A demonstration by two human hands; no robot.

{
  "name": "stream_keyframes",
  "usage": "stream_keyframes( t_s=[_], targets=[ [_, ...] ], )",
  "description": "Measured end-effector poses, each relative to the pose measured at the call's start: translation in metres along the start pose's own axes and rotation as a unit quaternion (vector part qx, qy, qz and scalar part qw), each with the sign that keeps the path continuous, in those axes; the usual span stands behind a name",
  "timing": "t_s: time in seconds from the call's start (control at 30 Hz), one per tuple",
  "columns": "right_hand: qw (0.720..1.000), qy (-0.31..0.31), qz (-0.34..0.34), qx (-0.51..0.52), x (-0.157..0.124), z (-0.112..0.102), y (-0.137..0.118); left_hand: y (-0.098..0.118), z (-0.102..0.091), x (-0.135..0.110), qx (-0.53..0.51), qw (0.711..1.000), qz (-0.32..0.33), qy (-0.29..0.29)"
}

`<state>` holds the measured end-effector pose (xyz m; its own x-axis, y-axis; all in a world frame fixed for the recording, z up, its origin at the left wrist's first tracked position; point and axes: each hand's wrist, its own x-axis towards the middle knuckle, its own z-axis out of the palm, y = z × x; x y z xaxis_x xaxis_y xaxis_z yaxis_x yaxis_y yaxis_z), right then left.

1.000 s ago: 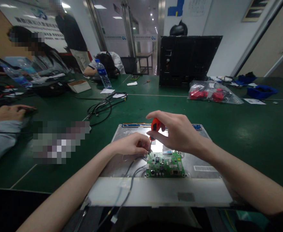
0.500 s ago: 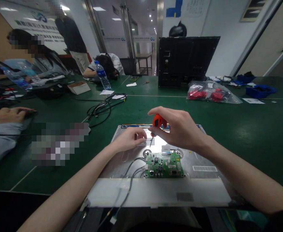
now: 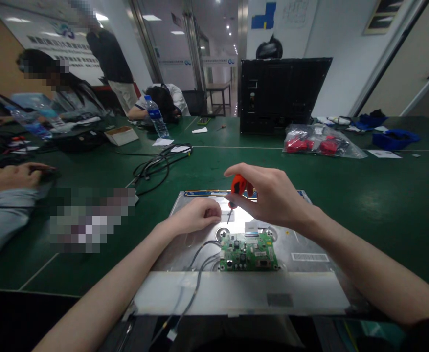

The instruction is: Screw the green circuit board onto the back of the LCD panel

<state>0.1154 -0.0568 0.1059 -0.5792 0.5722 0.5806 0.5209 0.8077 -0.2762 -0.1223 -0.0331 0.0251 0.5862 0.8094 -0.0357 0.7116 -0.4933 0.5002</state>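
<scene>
My right hand [image 3: 273, 195] grips a screwdriver [image 3: 238, 184] by its orange-and-black handle. The thin shaft slants down over the silver back of a display panel [image 3: 302, 242], above the upper left corner of a green circuit board [image 3: 249, 252]; whether the tip touches anything I cannot tell. My left hand [image 3: 199, 214] lies curled and closed on the panel just left of the shaft, and what its fingers hold, if anything, is hidden. Grey cables [image 3: 198, 278] run from the board's left side over the panel's pale lower strip and its front edge.
Black cables [image 3: 159, 161] lie coiled on the green table [image 3: 375, 205], beyond the panel's left. A co-worker's hand [image 3: 12, 178] is at far left. Farther back are a water bottle [image 3: 156, 117], a black monitor [image 3: 282, 95], a bag of red parts [image 3: 320, 142] and a blue tray [image 3: 395, 139].
My left hand's fingers have curled in more tightly, and it has dropped slightly. The right hand and screwdriver look nearly still. The view has shifted a little.
</scene>
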Motion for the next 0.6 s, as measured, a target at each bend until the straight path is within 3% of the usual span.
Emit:
stream_keyframes(
  t_s=[0.13,0.33,0.47,0.6],
  targets=[
    [1.0,0.004,0.003,0.003,0.0,-0.005,0.001,0.007,-0.001,-0.015,0.04,0.999,-0.016,0.018],
    [1.0,0.002,0.007,0.012,0.002,-0.008,0.0,0.033,-0.003,-0.063,0.034,0.998,-0.026,0.043],
    [1.0,-0.003,0.002,0.016,0.002,-0.007,-0.001,0.056,0.018,-0.084,-0.039,0.996,0.051,0.06],
    [1.0,0.001,-0.015,0.018,0.001,-0.005,-0.001,0.065,0.044,-0.087,-0.053,0.991,0.066,0.107]
  ],
)
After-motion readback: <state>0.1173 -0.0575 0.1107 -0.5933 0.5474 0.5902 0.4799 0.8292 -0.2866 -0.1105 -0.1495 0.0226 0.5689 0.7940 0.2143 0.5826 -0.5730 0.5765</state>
